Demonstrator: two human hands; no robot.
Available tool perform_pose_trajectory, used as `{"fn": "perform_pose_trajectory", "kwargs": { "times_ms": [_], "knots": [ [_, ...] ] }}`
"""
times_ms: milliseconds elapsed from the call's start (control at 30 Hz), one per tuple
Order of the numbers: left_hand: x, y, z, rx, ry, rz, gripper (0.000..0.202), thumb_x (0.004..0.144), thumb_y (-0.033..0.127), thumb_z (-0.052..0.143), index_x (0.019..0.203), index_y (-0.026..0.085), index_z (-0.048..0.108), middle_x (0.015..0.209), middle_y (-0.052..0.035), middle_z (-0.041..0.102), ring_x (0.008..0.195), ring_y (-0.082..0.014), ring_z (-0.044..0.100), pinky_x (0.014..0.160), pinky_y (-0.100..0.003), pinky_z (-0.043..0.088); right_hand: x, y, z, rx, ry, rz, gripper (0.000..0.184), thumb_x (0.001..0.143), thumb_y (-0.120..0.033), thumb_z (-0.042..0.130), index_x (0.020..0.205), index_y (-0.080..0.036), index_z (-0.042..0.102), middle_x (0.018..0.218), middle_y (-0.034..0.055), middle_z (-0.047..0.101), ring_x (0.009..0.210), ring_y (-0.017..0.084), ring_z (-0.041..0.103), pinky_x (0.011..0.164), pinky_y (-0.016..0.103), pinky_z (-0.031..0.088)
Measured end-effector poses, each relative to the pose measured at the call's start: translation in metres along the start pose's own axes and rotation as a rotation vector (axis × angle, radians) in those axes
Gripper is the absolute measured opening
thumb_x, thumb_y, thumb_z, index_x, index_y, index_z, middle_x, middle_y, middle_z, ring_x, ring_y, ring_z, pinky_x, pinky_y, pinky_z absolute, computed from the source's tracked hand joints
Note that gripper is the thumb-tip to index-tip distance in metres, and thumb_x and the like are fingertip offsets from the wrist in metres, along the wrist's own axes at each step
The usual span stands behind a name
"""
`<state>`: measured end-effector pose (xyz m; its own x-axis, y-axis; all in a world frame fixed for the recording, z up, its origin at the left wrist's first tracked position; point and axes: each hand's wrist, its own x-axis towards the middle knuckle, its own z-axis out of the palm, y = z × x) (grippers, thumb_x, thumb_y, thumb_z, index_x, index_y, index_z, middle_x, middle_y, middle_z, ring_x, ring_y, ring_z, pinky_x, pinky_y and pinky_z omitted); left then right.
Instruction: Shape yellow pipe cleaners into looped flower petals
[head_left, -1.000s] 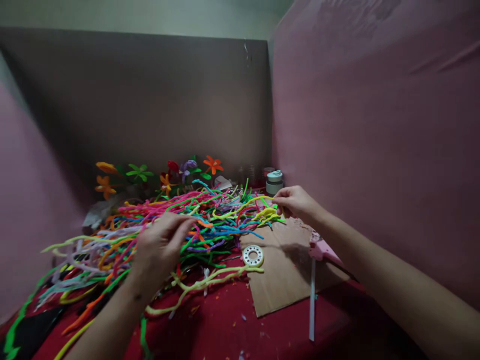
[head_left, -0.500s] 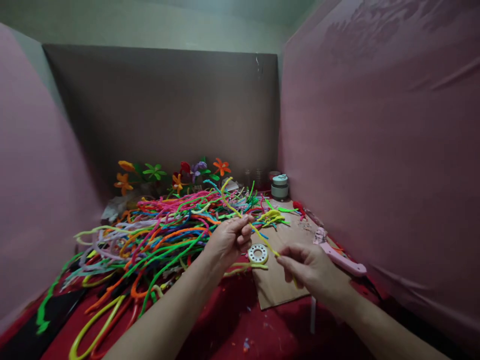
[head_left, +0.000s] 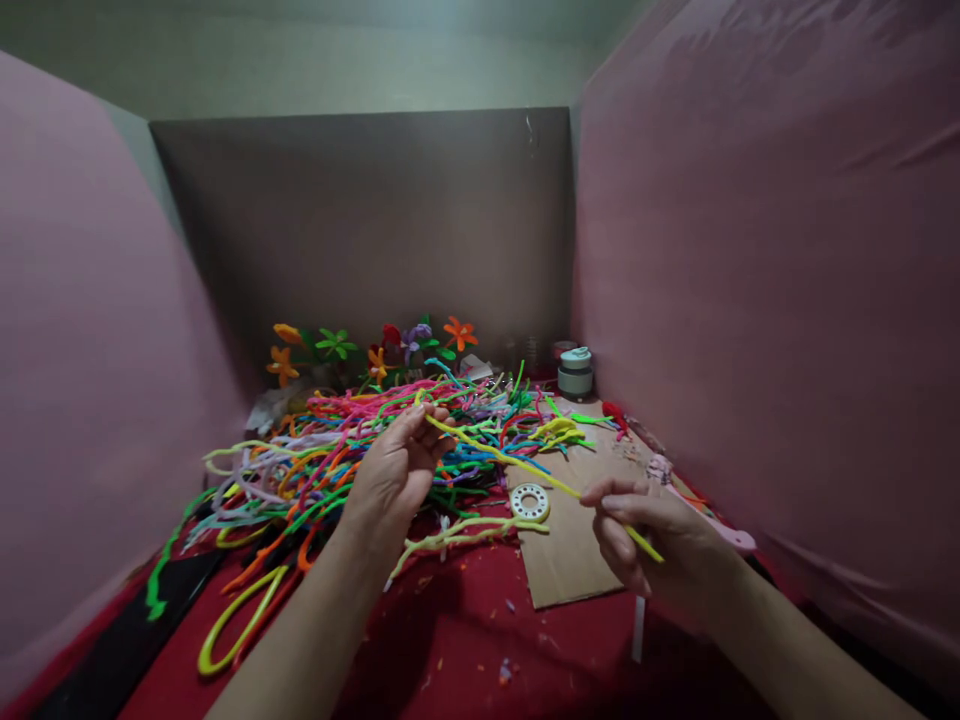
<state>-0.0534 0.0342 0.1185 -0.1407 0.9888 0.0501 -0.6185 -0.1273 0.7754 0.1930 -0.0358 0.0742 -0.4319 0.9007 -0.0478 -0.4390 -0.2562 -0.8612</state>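
Note:
A yellow pipe cleaner (head_left: 525, 466) stretches between both my hands above the table. My left hand (head_left: 395, 470) pinches its far end near the heap of coloured pipe cleaners (head_left: 360, 450). Lower and to the right, my right hand (head_left: 652, 535) pinches its near end over the edge of a cardboard sheet (head_left: 574, 545). On that cardboard lies a white ring with holes (head_left: 530, 501), just below the stretched pipe cleaner.
Pipe-cleaner flowers (head_left: 375, 345) stand at the back by the brown panel. A small pale jar (head_left: 576, 371) sits at the back right. A pink tool (head_left: 712, 525) lies by the pink right wall. A pale yellow twisted piece (head_left: 465, 532) rests on the red cloth (head_left: 480, 650).
My right hand drew a yellow pipe cleaner out of the heap toward me. My left hand took hold of its other end, and the two hands moved apart, pulling it straight.

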Motion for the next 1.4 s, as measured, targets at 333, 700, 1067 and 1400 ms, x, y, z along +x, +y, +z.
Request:
{"fn": "perform_pose_trajectory", "kwargs": {
  "times_ms": [333,700,1067,1400],
  "knots": [
    [-0.003,0.034,-0.014,-0.188,0.088,0.092,0.023,0.089,0.016,0.04,0.079,0.013,0.06,0.04,0.0075,0.042,0.036,-0.0048,0.046,0.049,-0.02,0.049,0.075,-0.026,0.04,0.002,0.011,-0.348,0.014,0.071,-0.031,0.064,0.075,-0.018,0.062,0.06,-0.0001,0.06,0.05,0.011,0.054,0.045,0.021,0.041],
    [0.001,0.02,-0.039,-0.234,0.147,0.063,0.022,0.088,0.007,0.037,0.072,0.013,0.051,0.045,0.0082,0.035,0.033,-0.0017,0.036,0.033,-0.011,0.032,0.121,-0.005,0.044,0.489,0.04,-0.192,0.024,0.086,-0.019,0.046,0.061,-0.018,0.044,0.046,-0.007,0.03,0.04,0.007,0.03,0.044,0.019,0.035],
    [-0.008,-0.001,-0.033,0.247,-0.042,0.187,0.014,0.076,0.025,0.061,0.087,0.016,0.06,0.036,0.013,0.024,0.026,-0.0034,0.02,0.025,-0.014,0.026,0.121,0.004,0.032,0.372,-0.037,-0.136,0.008,0.074,-0.017,0.06,0.073,-0.016,0.052,0.043,-0.0119,0.017,0.038,0.004,0.007,0.034,0.018,0.009],
    [-0.018,-0.025,0.005,0.524,-0.167,0.008,0.021,0.074,0.034,0.064,0.084,0.016,0.062,0.047,0.0071,0.04,0.036,-0.003,0.033,0.031,-0.013,0.024,0.116,0.011,0.043,0.172,-0.255,-0.105,0.013,0.076,-0.025,0.06,0.077,-0.013,0.058,0.044,-0.0096,0.032,0.035,0.002,0.017,0.035,0.018,0.011]
  ]
}}
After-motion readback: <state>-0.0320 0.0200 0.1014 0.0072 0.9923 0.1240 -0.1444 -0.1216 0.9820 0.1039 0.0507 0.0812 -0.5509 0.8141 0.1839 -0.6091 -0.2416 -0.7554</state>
